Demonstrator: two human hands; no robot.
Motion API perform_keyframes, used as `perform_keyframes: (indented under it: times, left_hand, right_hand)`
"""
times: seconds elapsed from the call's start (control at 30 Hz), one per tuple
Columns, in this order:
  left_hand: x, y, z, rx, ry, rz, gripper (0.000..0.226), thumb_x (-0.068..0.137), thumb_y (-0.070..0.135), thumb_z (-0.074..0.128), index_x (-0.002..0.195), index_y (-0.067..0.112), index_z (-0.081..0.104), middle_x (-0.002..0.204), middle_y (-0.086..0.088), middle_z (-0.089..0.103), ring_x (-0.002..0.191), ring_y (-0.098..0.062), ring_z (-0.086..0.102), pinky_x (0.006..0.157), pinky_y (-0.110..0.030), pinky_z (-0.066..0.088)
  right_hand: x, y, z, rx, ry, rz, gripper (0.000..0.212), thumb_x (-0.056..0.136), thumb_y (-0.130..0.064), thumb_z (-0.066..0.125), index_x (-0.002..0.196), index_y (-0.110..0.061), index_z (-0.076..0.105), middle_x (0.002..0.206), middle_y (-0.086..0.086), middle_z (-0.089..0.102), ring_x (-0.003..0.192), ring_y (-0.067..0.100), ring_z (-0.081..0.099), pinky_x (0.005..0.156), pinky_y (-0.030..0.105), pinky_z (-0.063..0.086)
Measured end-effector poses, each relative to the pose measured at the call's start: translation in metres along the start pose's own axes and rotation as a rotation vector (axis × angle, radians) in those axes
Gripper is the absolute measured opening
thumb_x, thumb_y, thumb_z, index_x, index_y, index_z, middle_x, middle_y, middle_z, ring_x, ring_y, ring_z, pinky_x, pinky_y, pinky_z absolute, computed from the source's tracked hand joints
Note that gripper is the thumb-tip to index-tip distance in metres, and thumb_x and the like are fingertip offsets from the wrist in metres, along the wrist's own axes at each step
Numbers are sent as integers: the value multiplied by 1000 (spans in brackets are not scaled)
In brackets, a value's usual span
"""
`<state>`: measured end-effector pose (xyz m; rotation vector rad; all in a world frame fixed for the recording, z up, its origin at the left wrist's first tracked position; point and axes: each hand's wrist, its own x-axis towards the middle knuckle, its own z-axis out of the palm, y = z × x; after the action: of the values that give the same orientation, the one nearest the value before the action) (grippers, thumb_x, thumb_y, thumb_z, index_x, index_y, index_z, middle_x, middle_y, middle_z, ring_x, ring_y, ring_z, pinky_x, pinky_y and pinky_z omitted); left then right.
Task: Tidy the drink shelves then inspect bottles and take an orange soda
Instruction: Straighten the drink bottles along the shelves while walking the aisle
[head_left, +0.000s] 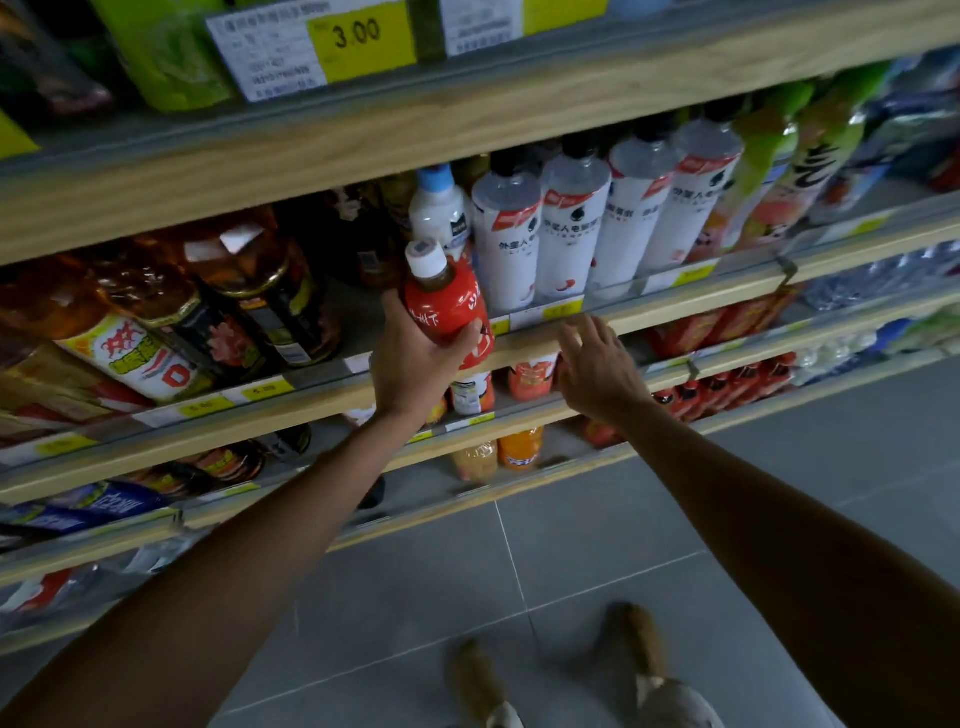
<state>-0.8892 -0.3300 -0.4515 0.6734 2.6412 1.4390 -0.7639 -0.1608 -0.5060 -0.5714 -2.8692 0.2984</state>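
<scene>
- We are gripping a red-labelled plastic bottle with a white cap (448, 306) in our left hand (415, 364), just before the wooden shelf edge (675, 306).
- Our right hand (597, 369) is hovering spread open, empty.
- Tall white-labelled bottles (571, 234) are crowding behind.
- An orange soda bottle (520, 448) is standing two shelves lower, above grey floor tiles (571, 545).

Dim, bluish indoor light, forearms in deep shadow, wide-angle bowing of the shelves (519, 130), soft blur at edges, price tag (311, 49) legible

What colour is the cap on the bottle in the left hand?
White, on the red-labelled bottle in the left hand; head view.
</scene>
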Motion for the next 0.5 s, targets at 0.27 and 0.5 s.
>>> perform_keyframes:
  times: [0.27,0.5]
  left_hand:
    - [-31,58,103,94,-6,96,79,67,53,73,127,14,39,120,-5,62,103,-31,62,72,-29,41]
    - [-46,140,235,45,25,7,73,65,48,76,121,19,41,115,-1,63,100,-30,62,71,-27,37]
  right_hand:
    - [-21,120,-32,-71,-26,60,54,68,-10,60,121,2,51,119,26,50,111,41,45,95,47,38]
    - [-35,271,-77,-84,-13,83,51,70,-11,54,120,2,53,119,26,51,112,41,47,96,46,38]
